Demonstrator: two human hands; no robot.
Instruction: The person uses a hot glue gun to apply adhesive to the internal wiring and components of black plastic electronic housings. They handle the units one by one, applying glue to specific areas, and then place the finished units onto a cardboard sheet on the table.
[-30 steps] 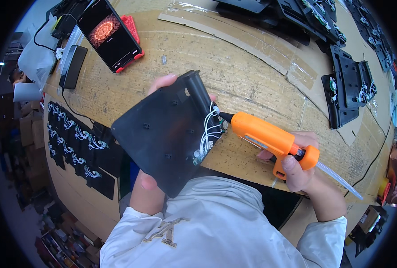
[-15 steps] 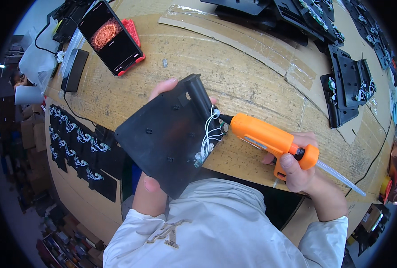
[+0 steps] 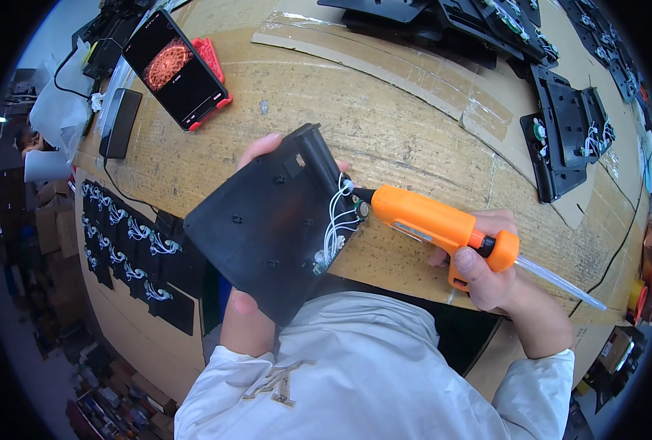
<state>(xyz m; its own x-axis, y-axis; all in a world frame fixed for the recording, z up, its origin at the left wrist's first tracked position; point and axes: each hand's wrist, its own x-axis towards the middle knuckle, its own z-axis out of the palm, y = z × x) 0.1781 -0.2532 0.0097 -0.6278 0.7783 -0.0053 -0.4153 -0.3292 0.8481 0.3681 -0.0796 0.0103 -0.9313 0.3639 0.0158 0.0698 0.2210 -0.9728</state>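
Observation:
A black plastic panel point(image 3: 245, 213) with a tube-like ridge on its far edge is tilted up in front of me. My left hand point(image 3: 247, 302) grips it from behind, with the thumb at its near left edge and fingertips showing past the far edge. White wires point(image 3: 331, 224) and small green circuit boards point(image 3: 319, 265) sit along the panel's right edge. An orange hot glue gun point(image 3: 429, 220) is held in my right hand point(image 3: 487, 275). Its dark nozzle is at the wires near the ridge; whether it touches them I cannot tell. A clear glue stick point(image 3: 561, 282) protrudes from its back.
A phone point(image 3: 176, 70) leans on a red stand at the far left, beside a black box point(image 3: 121, 123) with a cable. Several wired black panels lie at the left point(image 3: 172, 293). More black housings point(image 3: 564, 136) rest on cardboard at the far right.
The panel and the glue gun have shifted slightly left together in the picture, as have the phone and housings. Both holds are the same, and the nozzle stays at the wires.

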